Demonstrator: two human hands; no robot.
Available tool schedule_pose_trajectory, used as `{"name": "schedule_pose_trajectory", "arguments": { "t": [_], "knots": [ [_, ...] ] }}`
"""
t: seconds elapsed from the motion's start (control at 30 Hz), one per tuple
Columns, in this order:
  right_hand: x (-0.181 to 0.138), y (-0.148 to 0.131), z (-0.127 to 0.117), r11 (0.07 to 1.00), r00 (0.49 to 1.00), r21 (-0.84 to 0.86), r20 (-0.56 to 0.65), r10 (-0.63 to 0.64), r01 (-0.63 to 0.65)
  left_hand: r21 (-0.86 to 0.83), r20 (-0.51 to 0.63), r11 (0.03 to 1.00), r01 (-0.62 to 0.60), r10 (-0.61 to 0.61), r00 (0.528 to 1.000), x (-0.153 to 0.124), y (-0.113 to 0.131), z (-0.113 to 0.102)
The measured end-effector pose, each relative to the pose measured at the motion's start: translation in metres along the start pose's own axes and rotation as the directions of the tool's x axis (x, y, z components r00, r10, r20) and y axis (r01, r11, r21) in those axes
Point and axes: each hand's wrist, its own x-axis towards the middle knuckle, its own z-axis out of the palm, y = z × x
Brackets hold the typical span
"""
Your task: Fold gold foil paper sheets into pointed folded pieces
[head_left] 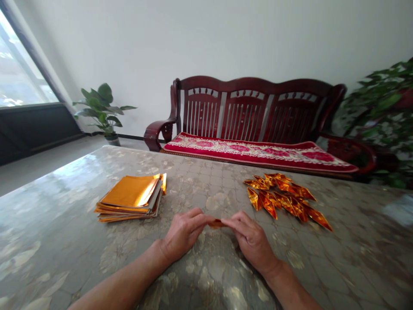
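Observation:
Both my hands meet at the middle of the table [64,241], pinching a small folded piece of gold foil paper [217,223] between their fingertips. My left hand [183,234] closes on its left end and my right hand [251,239] on its right end; most of the piece is hidden by the fingers. A stack of flat gold foil sheets [132,197] lies to the left of my hands. To the right lies a heap of several folded gold foil pieces [285,199].
The table has a glossy patterned grey-gold top. Behind it stands a dark red wooden bench [251,107] with a red floral cushion [254,153]. A potted plant [103,112] sits on the floor at the left; leafy plants [383,120] fill the right edge. A window [19,73] is far left.

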Motion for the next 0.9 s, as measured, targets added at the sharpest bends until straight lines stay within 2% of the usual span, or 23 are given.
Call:
{"name": "schedule_pose_trajectory", "arguments": {
  "t": [0.23, 0.37, 0.5, 0.6, 0.9],
  "knots": [
    [-0.001, -0.003, -0.009, 0.990, 0.995, -0.097, 0.036, -0.096, 0.099, 0.076, 0.090, 0.997, 0.029, -0.036, 0.995, 0.002, 0.005, -0.002],
    [0.000, -0.005, -0.010, 0.994, 0.995, -0.078, 0.069, -0.069, 0.074, 0.050, 0.141, 0.997, 0.061, -0.068, 0.988, 0.005, 0.001, 0.000],
    [-0.001, -0.004, -0.008, 0.999, 0.989, -0.037, 0.150, 0.003, 0.003, 0.032, 0.137, 0.998, 0.062, -0.065, 0.988, 0.004, -0.004, 0.002],
    [-0.001, -0.001, -0.008, 1.000, 0.984, -0.014, 0.177, 0.012, -0.009, 0.003, 0.132, 0.998, 0.066, -0.066, 0.989, 0.003, -0.006, 0.002],
    [0.001, -0.005, -0.012, 0.997, 0.990, -0.007, 0.123, -0.074, 0.076, -0.007, 0.127, 1.000, 0.006, -0.005, 0.992, 0.002, -0.006, 0.001]
  ]
}}
